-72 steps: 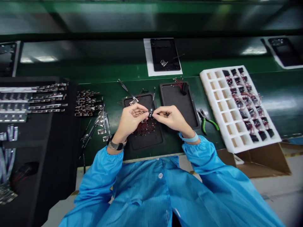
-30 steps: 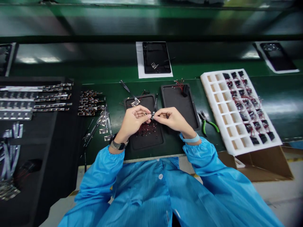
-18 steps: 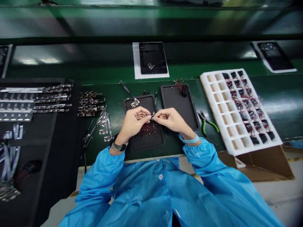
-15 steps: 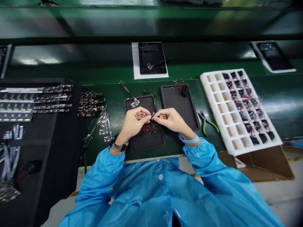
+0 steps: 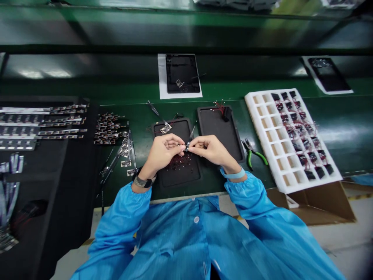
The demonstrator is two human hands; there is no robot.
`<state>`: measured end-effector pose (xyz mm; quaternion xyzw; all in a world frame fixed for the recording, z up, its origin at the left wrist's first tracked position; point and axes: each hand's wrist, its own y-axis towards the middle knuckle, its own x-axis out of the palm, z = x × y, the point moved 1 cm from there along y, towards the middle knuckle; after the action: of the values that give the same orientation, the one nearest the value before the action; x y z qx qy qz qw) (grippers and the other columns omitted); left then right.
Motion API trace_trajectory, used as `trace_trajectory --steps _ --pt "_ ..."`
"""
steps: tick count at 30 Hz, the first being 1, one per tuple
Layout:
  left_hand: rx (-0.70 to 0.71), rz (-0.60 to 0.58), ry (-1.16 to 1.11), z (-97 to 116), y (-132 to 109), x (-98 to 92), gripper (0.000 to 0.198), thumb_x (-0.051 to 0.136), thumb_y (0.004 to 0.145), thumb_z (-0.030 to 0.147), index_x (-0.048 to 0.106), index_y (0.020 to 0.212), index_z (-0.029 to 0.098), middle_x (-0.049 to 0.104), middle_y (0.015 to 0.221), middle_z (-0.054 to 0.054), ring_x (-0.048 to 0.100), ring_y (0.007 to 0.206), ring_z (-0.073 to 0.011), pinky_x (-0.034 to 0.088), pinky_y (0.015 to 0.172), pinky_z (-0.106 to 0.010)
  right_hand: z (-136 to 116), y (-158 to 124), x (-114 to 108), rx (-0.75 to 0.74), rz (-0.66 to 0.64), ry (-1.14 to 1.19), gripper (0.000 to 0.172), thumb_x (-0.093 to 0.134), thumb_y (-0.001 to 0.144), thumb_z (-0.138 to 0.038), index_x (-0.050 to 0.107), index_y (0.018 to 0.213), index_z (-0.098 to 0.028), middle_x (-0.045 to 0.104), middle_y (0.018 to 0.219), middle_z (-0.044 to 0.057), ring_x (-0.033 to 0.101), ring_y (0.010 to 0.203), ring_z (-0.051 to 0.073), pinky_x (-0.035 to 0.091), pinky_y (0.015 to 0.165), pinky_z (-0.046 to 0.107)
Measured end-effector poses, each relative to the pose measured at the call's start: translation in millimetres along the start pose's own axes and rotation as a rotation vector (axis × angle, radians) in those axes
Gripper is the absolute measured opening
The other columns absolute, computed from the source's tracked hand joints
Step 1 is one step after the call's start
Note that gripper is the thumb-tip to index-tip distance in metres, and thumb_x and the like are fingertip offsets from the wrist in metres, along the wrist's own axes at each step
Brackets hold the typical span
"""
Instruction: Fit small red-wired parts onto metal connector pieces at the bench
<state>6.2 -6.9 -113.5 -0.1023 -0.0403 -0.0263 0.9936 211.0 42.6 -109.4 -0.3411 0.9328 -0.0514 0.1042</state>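
My left hand (image 5: 161,152) and my right hand (image 5: 211,149) meet fingertip to fingertip above a black tray (image 5: 175,175). Both pinch one small part (image 5: 187,146), a tiny circuit board with thin wires, too small to name surely. A thin dark rod (image 5: 191,133) sticks up from the pinch. Loose red wires (image 5: 179,161) lie on the tray under my hands. Another small board (image 5: 165,128) rests at the tray's far left corner.
A second black tray (image 5: 215,132) with a black part and red wires lies to the right. Green-handled pliers (image 5: 254,152) sit beside a white foam grid (image 5: 262,128) of wired parts. Strips of small boards (image 5: 43,124) fill the left. Tweezers (image 5: 154,109) lie behind. A dark panel on white paper (image 5: 180,74) rides the belt.
My hands have stayed pinched on the small part above the tray. The panel on white paper has slid left along the belt, and the view has shifted slightly.
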Motion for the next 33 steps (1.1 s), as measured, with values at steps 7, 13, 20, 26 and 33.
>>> trace_trajectory --steps 7,13,20,26,33 --pt "-0.061 -0.074 -0.067 5 0 0.6 0.028 0.091 0.070 0.028 0.072 0.084 0.012 0.076 0.066 -0.006 0.073 0.060 -0.0171 0.058 0.063 -0.025 1 0 -3 0.029 -0.071 0.066 0.034 0.080 0.085 -0.043 0.075 0.091 -0.011 0.052 0.056 -0.004 0.041 0.053 0.008 0.029 0.053 0.024" --pt "-0.076 -0.080 -0.069 3 1 1.4 0.031 0.093 0.068 0.031 0.072 0.083 0.012 0.075 0.064 -0.007 0.073 0.059 -0.0182 0.059 0.062 -0.026 5 1 -5 0.020 -0.090 0.076 0.032 0.081 0.085 -0.042 0.074 0.089 -0.011 0.054 0.056 -0.004 0.043 0.052 0.008 0.030 0.052 0.024" --pt "-0.079 -0.088 -0.041 2 0 0.5 0.030 0.091 0.070 0.033 0.072 0.083 0.013 0.075 0.065 -0.007 0.074 0.059 -0.0181 0.058 0.062 -0.025 5 2 -5 0.039 -0.104 0.073 0.033 0.082 0.084 -0.043 0.074 0.087 -0.012 0.053 0.055 -0.004 0.042 0.051 0.008 0.030 0.052 0.023" --pt "-0.090 -0.086 -0.022 2 0 1.0 0.028 0.091 0.069 0.029 0.072 0.083 0.013 0.075 0.064 -0.007 0.073 0.059 -0.0178 0.057 0.061 -0.025 8 3 -5 0.043 -0.099 0.080 0.032 0.084 0.082 -0.042 0.074 0.087 -0.012 0.056 0.056 -0.004 0.045 0.052 0.008 0.031 0.052 0.023" --pt "-0.090 -0.076 -0.011 1 -1 2.2 0.025 0.088 0.071 0.026 0.072 0.084 0.013 0.075 0.065 -0.006 0.073 0.058 -0.0175 0.057 0.061 -0.025 11 4 -5 0.047 -0.095 0.067 0.033 0.084 0.082 -0.042 0.075 0.087 -0.012 0.057 0.057 -0.003 0.047 0.053 0.009 0.033 0.052 0.023"
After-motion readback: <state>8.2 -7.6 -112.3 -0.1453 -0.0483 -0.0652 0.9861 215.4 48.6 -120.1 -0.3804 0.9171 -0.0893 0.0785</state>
